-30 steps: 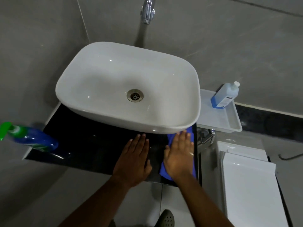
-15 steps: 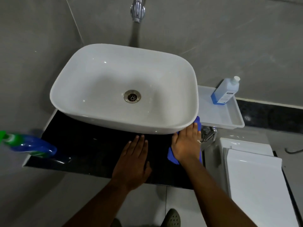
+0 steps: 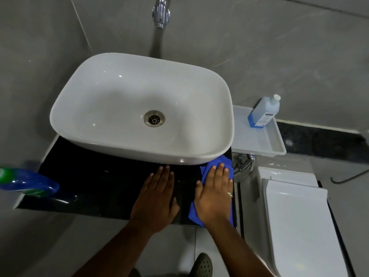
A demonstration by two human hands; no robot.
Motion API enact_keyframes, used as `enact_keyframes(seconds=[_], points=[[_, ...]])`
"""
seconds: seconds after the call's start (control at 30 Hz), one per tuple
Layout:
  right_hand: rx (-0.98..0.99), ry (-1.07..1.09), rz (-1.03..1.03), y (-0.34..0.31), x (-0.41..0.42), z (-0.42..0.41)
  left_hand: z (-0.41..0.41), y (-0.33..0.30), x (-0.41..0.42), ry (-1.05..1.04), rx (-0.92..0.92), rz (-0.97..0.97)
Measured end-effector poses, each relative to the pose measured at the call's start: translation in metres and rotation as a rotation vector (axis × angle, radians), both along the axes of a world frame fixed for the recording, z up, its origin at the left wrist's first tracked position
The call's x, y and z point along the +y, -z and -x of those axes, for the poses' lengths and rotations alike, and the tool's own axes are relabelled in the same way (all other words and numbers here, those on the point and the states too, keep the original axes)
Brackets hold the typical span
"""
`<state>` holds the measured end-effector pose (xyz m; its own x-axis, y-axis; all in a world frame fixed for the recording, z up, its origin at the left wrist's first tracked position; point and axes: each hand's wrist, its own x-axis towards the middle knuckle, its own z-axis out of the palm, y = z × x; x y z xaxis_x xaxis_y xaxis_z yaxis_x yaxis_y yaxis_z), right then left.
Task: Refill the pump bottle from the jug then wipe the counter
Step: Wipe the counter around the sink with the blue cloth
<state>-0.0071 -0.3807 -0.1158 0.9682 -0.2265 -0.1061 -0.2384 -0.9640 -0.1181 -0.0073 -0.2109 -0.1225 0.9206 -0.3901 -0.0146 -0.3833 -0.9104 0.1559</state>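
Since the earlier frame the right hand (image 3: 214, 193) has drawn back from under the basin (image 3: 111, 108), fingers flat and together, pressing the blue cloth (image 3: 226, 163) onto the black counter (image 3: 95, 182). The left hand (image 3: 156, 198) lies flat beside it. Right of the basin, a bottle (image 3: 263, 111) stands in a white tray (image 3: 278, 140); its label is unreadable.

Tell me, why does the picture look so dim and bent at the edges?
Head view: dim overall, small glints on the white basin and glossy black counter; the wide lens curves the wall lines; the blue-green bottle at the left edge is blurred.
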Motion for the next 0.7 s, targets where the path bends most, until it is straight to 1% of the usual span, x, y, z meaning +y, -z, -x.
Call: enact_keyframes(seconds=[0.03, 0.13, 0.17, 0.2, 0.23, 0.3, 0.4, 0.47, 0.53, 0.6, 0.63, 0.7], points=[[-0.005, -0.061, 0.001, 0.000, 0.008, 0.005, 0.000, 0.000, 0.000, -0.001, 0.000, -0.003], [-0.041, -0.393, 0.019, -0.002, -0.007, 0.033, 0.000, -0.003, 0.000, -0.009, 0.018, -0.004], [-0.044, -0.469, 0.035, -0.002, -0.021, 0.036, 0.000, -0.003, 0.000, -0.011, 0.020, -0.002], [-0.042, -0.486, 0.031, -0.002, -0.033, 0.036, 0.000, -0.002, 0.000, -0.011, 0.017, 0.002], [-0.038, -0.445, 0.009, -0.002, -0.041, 0.035, 0.000, -0.001, 0.001, -0.008, 0.013, 0.008], [-0.029, -0.292, -0.016, -0.002, -0.040, 0.028, 0.000, 0.001, 0.001, -0.002, 0.010, 0.018], [-0.037, -0.072, -0.038, -0.001, -0.010, 0.016, 0.000, 0.000, 0.001, -0.007, 0.020, 0.014], [-0.044, 0.012, -0.051, -0.002, 0.006, 0.013, 0.000, -0.004, 0.001, -0.001, 0.013, 0.017], [-0.048, 0.028, -0.100, -0.004, 0.021, 0.011, 0.001, -0.010, 0.004, 0.008, -0.012, 0.091], [-0.051, -0.018, -0.187, -0.005, 0.041, 0.009, 0.003, -0.014, 0.008, -0.030, -0.052, 0.273], [-0.049, -0.047, -0.248, -0.007, 0.049, 0.007, 0.007, -0.016, 0.008, -0.074, -0.073, 0.360], [-0.022, -0.096, -0.409, -0.013, 0.054, 0.005, 0.018, -0.018, 0.003, -0.150, -0.095, 0.469]])
